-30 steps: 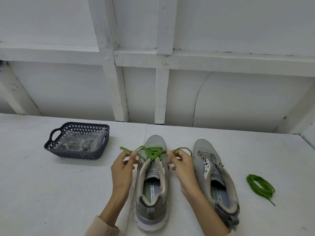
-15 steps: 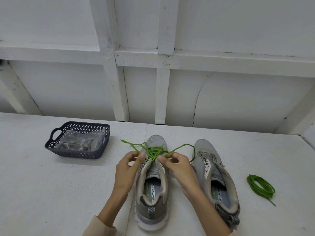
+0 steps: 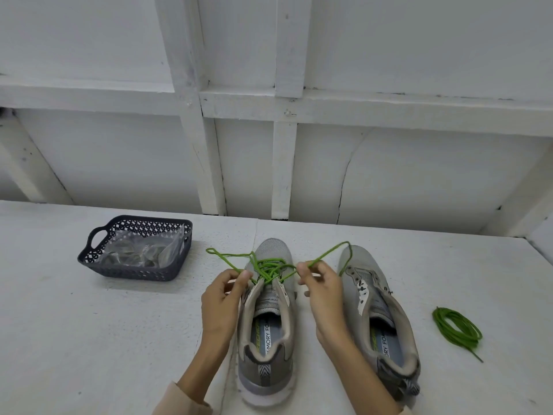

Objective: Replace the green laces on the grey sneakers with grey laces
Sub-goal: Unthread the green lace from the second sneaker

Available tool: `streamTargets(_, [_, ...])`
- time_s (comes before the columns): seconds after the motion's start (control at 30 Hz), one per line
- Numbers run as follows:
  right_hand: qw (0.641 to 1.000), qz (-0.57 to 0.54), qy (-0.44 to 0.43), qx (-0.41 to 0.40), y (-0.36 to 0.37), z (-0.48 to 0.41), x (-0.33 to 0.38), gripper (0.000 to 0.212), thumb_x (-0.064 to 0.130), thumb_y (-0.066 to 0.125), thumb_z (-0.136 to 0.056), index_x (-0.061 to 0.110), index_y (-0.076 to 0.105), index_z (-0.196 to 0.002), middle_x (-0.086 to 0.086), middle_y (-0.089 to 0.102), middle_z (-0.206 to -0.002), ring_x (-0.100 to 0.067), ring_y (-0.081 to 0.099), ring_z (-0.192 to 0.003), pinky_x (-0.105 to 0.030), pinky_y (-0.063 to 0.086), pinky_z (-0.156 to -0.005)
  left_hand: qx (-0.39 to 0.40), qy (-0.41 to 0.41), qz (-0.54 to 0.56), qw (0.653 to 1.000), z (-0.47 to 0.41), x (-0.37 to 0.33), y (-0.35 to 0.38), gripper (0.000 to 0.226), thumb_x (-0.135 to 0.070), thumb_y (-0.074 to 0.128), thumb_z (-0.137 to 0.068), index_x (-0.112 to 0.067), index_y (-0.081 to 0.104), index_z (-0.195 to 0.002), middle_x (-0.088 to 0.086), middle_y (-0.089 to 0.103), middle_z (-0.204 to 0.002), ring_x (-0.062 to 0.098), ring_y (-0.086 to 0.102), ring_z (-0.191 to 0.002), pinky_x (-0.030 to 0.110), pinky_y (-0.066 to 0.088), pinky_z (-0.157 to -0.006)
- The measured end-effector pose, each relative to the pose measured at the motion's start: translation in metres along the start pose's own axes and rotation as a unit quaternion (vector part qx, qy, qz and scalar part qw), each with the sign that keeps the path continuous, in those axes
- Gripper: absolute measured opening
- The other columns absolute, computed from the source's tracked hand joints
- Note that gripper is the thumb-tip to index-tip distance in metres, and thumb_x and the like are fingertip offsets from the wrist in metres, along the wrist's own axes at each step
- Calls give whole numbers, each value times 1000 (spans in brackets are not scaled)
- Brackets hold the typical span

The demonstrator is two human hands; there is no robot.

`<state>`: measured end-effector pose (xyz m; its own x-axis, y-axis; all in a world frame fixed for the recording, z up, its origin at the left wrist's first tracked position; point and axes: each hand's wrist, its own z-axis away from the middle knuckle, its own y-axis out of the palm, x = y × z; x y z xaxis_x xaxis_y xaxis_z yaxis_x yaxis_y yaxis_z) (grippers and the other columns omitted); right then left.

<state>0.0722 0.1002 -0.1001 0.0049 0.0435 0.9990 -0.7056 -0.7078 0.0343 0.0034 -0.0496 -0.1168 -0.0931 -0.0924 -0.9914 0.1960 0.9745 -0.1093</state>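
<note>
On the white table (image 3: 89,339), my left hand (image 3: 223,298) and right hand (image 3: 321,290) each pinch one strand of the green lace (image 3: 269,266), threaded through the forward eyelets of the left grey sneaker (image 3: 267,339). Risk: uneven pulling could tighten the tangled crossings into a snag.

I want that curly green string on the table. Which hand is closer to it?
Right. The right hand is between the two sneakers; the left hand is past both, farthest from the coiled green lace.

Left grip (image 3: 222,307) and right grip (image 3: 326,298) are bare, forearms (image 3: 203,365) too, ending in pale beige sleeves (image 3: 179,400).
</note>
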Motion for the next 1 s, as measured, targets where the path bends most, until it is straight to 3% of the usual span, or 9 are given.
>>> streamTargets(0.07, [999,-25,-10,-36,-2,0,1,16,24,65,-91,15,63,-78,9,61,-67,-8,56,-70,-27,44,-68,12,-3,0,1000,2,-2,1,21,-27,64,-92,-15,68,-75,-1,69,-73,10,62,-72,13,44,-63])
streamTargets(0.2, [994,11,28,109,3,5,5,13,21,76,-82,8,72,-84,0,70,-74,-4,61,-68,-18,47,-65,56,-9,-19,998,1,-3,2,20,-30,68,-90,-15,71,-77,0,71,-78,9,64,-77,18,48,-67])
streamTargets(0.33, [1000,-22,-2,-2,2,0,1,13,17,68,-88,12,67,-76,7,64,-62,-5,56,-61,-22,44,-58,-9,-10,-4,1000,-1,-3,-2,20,-25,64,-93,-14,70,-78,0,71,-74,9,66,-73,29,48,-72])
streamTargets(0.4, [999,-36,-8,-27,-1,-2,-1,17,21,64,-91,12,63,-77,9,62,-61,-2,54,-60,-22,42,-59,-39,-8,12,999,-2,-6,-4,19,-25,60,-96,-16,69,-81,-5,71,-77,8,67,-78,27,49,-73])
streamTargets(0.53, [996,24,26,86,5,2,-2,14,23,75,-82,10,72,-77,-6,67,-70,-11,57,-67,-28,44,-65,47,3,-30,998,-1,-6,-1,12,-27,66,-90,-18,72,-85,-7,72,-83,2,64,-83,10,46,-68])
streamTargets(0.7, [999,-33,30,-11,4,-2,-6,18,22,66,-91,9,63,-79,-4,65,-67,-15,60,-67,-34,49,-65,9,3,-12,1000,-1,-2,-2,16,-21,63,-93,-18,70,-78,-5,71,-73,4,62,-71,13,44,-64])
streamTargets(0.8, [998,7,29,62,4,1,-5,14,23,73,-85,10,68,-80,-4,67,-73,-10,59,-69,-26,47,-66,44,-3,-19,999,-1,-3,-3,14,-30,67,-91,-20,71,-83,-5,72,-80,6,65,-81,18,47,-70])
streamTargets(0.87, [995,30,23,91,5,0,-7,14,19,77,-81,7,70,-77,-10,68,-72,-13,59,-69,-31,47,-69,65,-11,-27,997,0,-2,-2,14,-33,69,-89,-21,74,-85,-7,73,-84,6,66,-86,22,49,-75])
streamTargets(1.0, [996,-73,11,-45,4,-5,-1,19,22,57,-97,10,57,-82,-5,65,-75,-14,61,-60,-27,49,-53,10,-12,7,1000,-2,-3,-4,11,-23,66,-92,-18,70,-83,-7,72,-79,4,65,-75,26,46,-70])
